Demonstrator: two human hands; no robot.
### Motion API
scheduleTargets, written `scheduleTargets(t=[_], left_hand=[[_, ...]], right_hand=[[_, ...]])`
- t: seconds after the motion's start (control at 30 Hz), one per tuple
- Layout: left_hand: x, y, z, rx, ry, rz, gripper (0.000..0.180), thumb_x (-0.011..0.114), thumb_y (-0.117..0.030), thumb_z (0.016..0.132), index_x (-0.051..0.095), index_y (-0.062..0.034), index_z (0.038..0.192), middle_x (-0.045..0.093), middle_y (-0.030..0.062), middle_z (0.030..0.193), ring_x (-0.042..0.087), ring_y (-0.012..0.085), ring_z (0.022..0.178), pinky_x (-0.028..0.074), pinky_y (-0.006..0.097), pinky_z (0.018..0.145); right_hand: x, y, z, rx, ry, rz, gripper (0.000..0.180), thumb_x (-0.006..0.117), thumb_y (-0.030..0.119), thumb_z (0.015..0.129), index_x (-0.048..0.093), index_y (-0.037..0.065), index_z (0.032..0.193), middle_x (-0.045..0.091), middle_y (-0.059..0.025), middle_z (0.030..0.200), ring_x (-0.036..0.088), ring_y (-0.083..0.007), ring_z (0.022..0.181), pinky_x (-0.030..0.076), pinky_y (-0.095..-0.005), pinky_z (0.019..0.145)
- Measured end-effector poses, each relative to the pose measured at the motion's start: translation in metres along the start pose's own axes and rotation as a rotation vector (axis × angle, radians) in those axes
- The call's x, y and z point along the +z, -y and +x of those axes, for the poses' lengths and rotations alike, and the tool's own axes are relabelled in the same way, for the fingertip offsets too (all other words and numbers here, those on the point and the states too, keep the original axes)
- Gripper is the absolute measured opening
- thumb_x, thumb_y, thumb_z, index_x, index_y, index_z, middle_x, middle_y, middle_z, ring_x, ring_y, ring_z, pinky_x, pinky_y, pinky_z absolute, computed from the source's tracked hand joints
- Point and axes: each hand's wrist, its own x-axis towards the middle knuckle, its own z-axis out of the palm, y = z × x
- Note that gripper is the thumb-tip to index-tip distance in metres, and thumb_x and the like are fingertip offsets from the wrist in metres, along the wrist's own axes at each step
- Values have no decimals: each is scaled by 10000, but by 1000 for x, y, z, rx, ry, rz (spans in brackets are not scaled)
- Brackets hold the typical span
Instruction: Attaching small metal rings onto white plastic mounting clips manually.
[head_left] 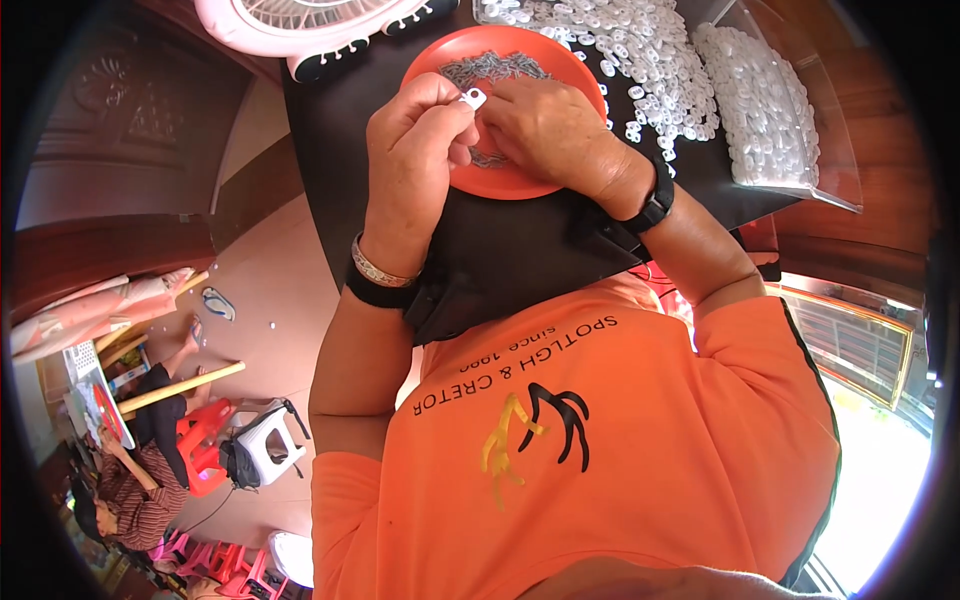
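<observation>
A black table [350, 115] lies beneath the fingers [452, 122], heaped white tabs [650, 65] to their right, a red bowl [515, 186] directly under them. The right hand [555, 125] curls near grey pins [490, 68], whether gripping any I cannot tell; beside it, the left hand [412, 135] pinches one tab [475, 97].

Floor [280, 290]: pinkish
Carved panel [110, 110]: dark wood, left
Stools [205, 450]: red and white, lower left
Glare [875, 470]: strong, lower right

Smooth plastic bowl [512, 186], metallic-looking pieces [497, 67]
</observation>
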Motion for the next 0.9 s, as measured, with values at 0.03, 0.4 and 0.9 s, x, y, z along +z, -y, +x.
scheduleTargets(t=[0.03,0.4,0.9], left_hand=[[1,1,0,-6,2,3,136,521,-85,826,541,-20,709,549,22,656,480,64,572,385,206,512],[-2,9,2,-17,-6,27,111,527,-102,826,563,-31,749,575,27,647,491,72,542,367,205,513],[5,-7,-2,156,-211,297,102,504,-103,860,531,-34,790,575,54,667,518,104,556,363,218,519]], right_hand=[[2,-1,-1,5,-1,2,112,576,141,777,603,62,852,598,-94,841,622,-273,788,515,-383,661],[-2,-6,0,67,42,-1,137,544,125,814,619,39,891,623,-113,861,643,-302,782,526,-393,654],[-5,-35,5,140,-146,322,187,553,165,799,591,-7,859,647,-214,812,637,-368,748,503,-446,660]])
